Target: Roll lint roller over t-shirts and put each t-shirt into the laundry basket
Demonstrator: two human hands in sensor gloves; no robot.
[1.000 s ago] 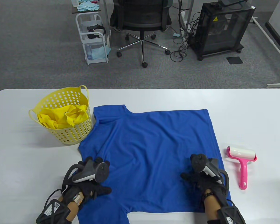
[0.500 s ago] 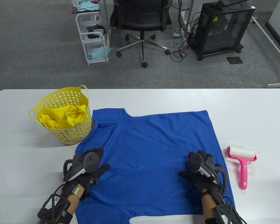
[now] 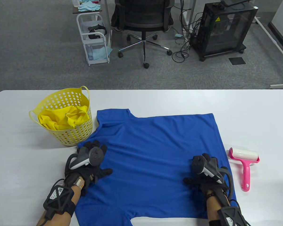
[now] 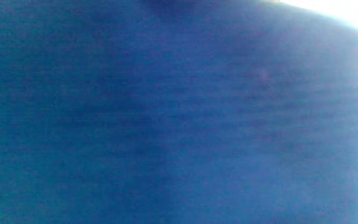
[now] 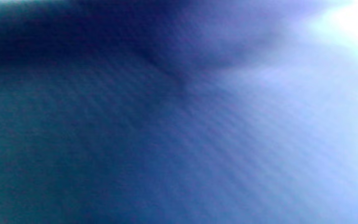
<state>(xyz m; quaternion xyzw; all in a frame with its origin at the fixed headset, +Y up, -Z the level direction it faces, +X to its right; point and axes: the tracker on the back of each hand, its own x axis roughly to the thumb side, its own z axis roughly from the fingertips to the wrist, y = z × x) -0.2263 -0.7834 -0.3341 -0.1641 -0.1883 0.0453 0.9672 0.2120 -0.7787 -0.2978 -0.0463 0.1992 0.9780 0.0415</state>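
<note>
A blue t-shirt [image 3: 153, 155] lies spread flat on the white table [image 3: 155, 98], its collar end pointing left toward the yellow laundry basket [image 3: 68, 139]. My left hand [image 3: 95, 164] presses flat on the shirt near the collar, fingers spread. My right hand [image 3: 199, 180] rests flat on the shirt's right part, thumb out to the left. The pink lint roller [image 3: 244, 164] with its white roll lies on the table just right of the shirt, apart from both hands. Both wrist views show only blurred blue t-shirt fabric [image 4: 179, 124] [image 5: 135, 155].
A yellow t-shirt [image 3: 63, 119] sits crumpled inside the basket. Beyond the table's far edge stand an office chair [image 3: 142, 21], a small white cart [image 3: 94, 37] and a black cabinet on wheels [image 3: 222, 28].
My left hand slid forward over the shirt toward the collar. The shirt shifted a little to the right and lies smoother. My right hand stayed roughly in place.
</note>
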